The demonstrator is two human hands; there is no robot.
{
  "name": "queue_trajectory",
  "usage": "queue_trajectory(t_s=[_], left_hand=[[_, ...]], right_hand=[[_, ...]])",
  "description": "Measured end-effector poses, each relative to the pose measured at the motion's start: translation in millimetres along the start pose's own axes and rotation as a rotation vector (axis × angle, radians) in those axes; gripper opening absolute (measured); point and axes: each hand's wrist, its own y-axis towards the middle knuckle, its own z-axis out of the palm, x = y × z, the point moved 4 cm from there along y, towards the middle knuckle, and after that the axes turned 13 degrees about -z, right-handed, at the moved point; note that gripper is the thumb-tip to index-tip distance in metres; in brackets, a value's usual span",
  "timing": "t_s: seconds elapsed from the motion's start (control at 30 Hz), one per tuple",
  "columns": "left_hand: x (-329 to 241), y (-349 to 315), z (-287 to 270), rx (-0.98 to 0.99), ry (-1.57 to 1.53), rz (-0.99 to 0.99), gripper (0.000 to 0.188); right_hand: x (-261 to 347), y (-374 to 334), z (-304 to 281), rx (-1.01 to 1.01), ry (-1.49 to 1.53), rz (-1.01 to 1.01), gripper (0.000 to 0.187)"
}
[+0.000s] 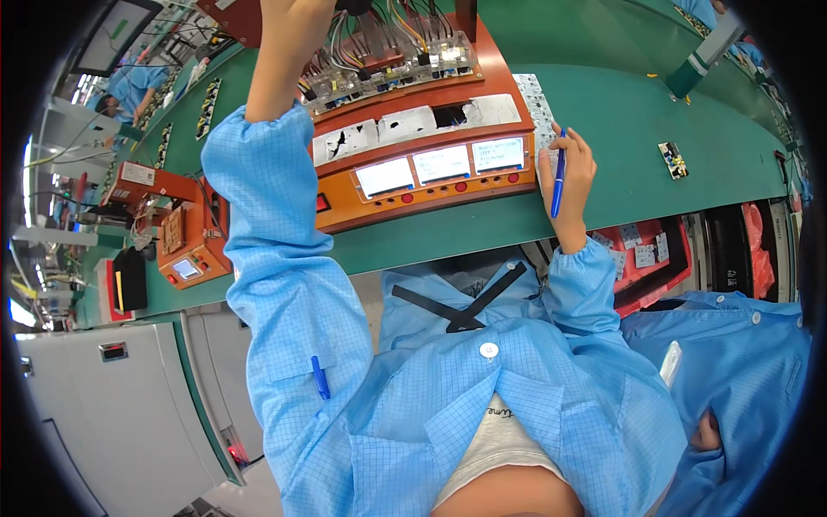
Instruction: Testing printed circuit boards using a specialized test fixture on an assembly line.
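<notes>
My left hand [295, 30] reaches up to the top edge, next to a dark knob-like part [355, 7]; its fingers are cut off by the frame. Below it stands an orange test fixture [345, 207] with three lit screens [444, 164] and red buttons along its front. A row of clear blocks [388, 76] with many coloured wires runs across the fixture's top. At the fixture's right end, my right hand [575, 177] is closed around a blue pen [559, 177], which points down. White panels with torn dark openings [405, 123] lie between blocks and screens.
A small circuit board [674, 160] lies on the green bench [620, 112] to the right. A red bin [633, 263] of grey parts sits below the bench edge. A smaller orange box [185, 237] stands left. Beside me at right is a person in blue [724, 362].
</notes>
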Motion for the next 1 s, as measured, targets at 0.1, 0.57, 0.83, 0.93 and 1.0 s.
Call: queue_trajectory(t_s=[0.1, 0.57, 0.83, 0.93, 1.0], left_hand=[[-3.1, -0.6, 2.8, -0.022, -0.04, 0.01, 0.012], [-5.0, -3.6, 3.4, -0.063, -0.076, 0.007, 0.012], [-5.6, -5.4, 3.9, -0.081, -0.068, 0.013, 0.012], [-6.8, -5.0, 4.4, -0.085, -0.065, 0.029, 0.012], [-6.1, -3.9, 3.2, -0.084, -0.057, 0.023, 0.012]], right_hand=[[16.3, 9.6, 4.5, -0.059, 0.083, -0.092, 0.013], [15.2, 0.2, 23.7, -0.058, 0.134, -0.167, 0.02], [18.3, 0.5, 20.9, -0.066, 0.137, -0.189, 0.025], [16.9, -1.0, 21.8, -0.071, 0.12, -0.195, 0.026], [18.2, 1.1, 19.8, -0.079, 0.121, -0.195, 0.026]])
